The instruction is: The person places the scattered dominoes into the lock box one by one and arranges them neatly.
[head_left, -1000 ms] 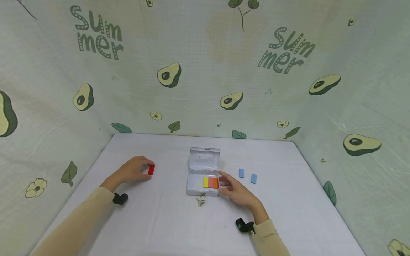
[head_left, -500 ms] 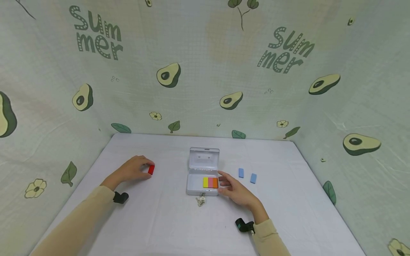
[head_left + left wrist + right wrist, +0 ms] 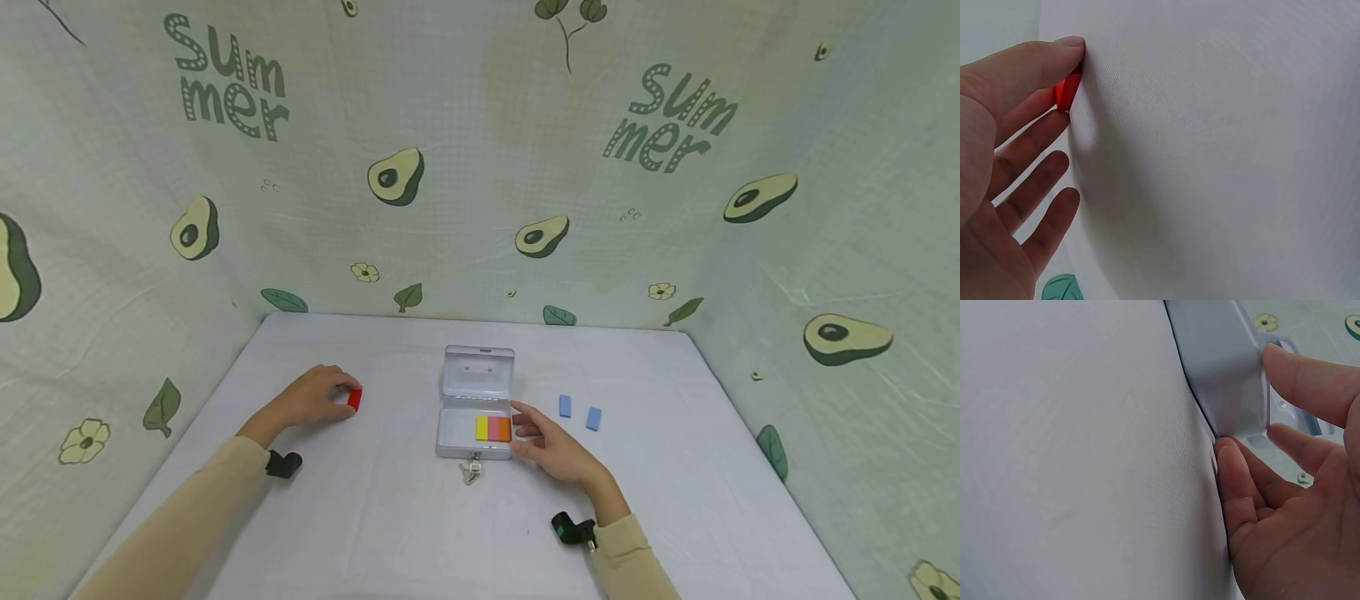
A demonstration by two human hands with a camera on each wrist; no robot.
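A small red block (image 3: 355, 400) is pinched between the thumb and fingers of my left hand (image 3: 311, 397), low over the left of the table. The left wrist view shows the block (image 3: 1067, 92) mostly covered by thumb and fingertips, the other fingers spread loosely. Mid-table stands a pale grey metal box (image 3: 456, 429) with its lid (image 3: 478, 377) raised. Inside lie yellow (image 3: 482, 428), pink (image 3: 492, 428) and orange (image 3: 505, 429) pieces, side by side. My right hand (image 3: 561, 452) touches the right side of the box (image 3: 1225, 369), with thumb and forefinger apart at its edge.
Two light-blue blocks, one nearer the box (image 3: 565, 406) and one farther right (image 3: 594, 418), lie on the white-covered table (image 3: 405, 533). Keys (image 3: 470, 472) hang from the lock at the box's front. Printed cloth (image 3: 465, 192) walls in the back and sides.
The red block has tilted slightly within my left fingers' pinch. My right hand, the box and the other pieces keep their places.
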